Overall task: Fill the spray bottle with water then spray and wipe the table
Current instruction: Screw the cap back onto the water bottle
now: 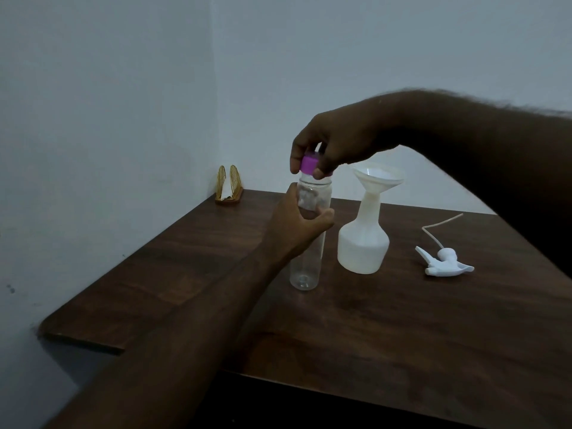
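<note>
A: Nearest us, why does our left hand (301, 226) wrap the clear bottle (306, 243) on the bench (371, 335)?

B: To steady it upright while our right hand (334, 147) works above; its fingers (297, 161) pinch the purple cap (309, 165) at the neck.

A: And beyond?

B: The white spray bottle (362, 243) stands just beside, funnel (378, 176) seated, sprayer head (444, 263) lying apart, ready for water, we judge.

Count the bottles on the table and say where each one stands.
2. The clear bottle stands left of centre, held by the left hand. The white spray bottle stands just right of it, a funnel in its neck.
</note>
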Available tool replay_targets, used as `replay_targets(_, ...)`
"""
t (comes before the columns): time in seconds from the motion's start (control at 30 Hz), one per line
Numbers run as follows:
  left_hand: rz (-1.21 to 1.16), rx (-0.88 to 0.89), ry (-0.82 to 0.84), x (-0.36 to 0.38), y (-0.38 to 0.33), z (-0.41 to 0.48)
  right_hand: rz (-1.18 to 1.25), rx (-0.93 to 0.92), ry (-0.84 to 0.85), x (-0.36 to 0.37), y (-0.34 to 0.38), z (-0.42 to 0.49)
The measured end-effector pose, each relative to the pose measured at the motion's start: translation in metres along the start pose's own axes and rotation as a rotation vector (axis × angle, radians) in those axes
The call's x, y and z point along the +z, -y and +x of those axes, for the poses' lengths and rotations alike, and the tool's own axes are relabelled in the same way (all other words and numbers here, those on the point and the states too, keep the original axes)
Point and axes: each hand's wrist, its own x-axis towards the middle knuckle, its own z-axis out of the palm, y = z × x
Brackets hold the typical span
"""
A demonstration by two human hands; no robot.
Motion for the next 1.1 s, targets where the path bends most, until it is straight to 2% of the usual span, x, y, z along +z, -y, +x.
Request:
replay_targets(0.2,-0.019,0.015,-0.015,0.002,0.001,0.000,-0.027,0.035,0.055,0.001,0.005,0.006)
replay_targets(0.37,-0.003,0.016,-0.014,0.002,-0.003,-0.003,-0.238,0.161,-0.025,0.010,0.011,0.013)
replay_targets(0.47,0.015,0.003,-0.016,0.002,-0.005,-0.003,-0.369,0.255,-0.139,0.018,0.016,0.010)
replay_targets(0.57,0.016,0.009,-0.013,0.003,-0.004,-0.002,-0.281,0.306,-0.189,0.013,0.016,0.004)
replay_targets(0.67,0.012,-0.002,-0.013,0.002,-0.002,0.000,-0.175,0.256,-0.146,0.010,0.013,0.004)
replay_targets(0.77,0.023,0.012,-0.023,0.004,0.002,0.000,-0.210,0.336,-0.153,0.009,0.008,-0.003)
replay_targets(0.87,0.007,-0.014,-0.048,0.003,0.002,0.001,-0.167,0.267,-0.304,0.006,-0.002,-0.003)
replay_targets(0.97,0.014,0.012,-0.045,0.003,0.005,0.002,-0.065,0.099,-0.269,0.012,-0.005,0.002)
replay_targets(1.03,0.041,0.014,-0.044,0.004,0.004,0.002,-0.090,0.048,-0.242,0.017,-0.005,0.004)
replay_targets(1.1,0.036,0.010,-0.052,0.004,0.005,0.002,-0.157,0.051,-0.356,0.018,-0.006,0.006)
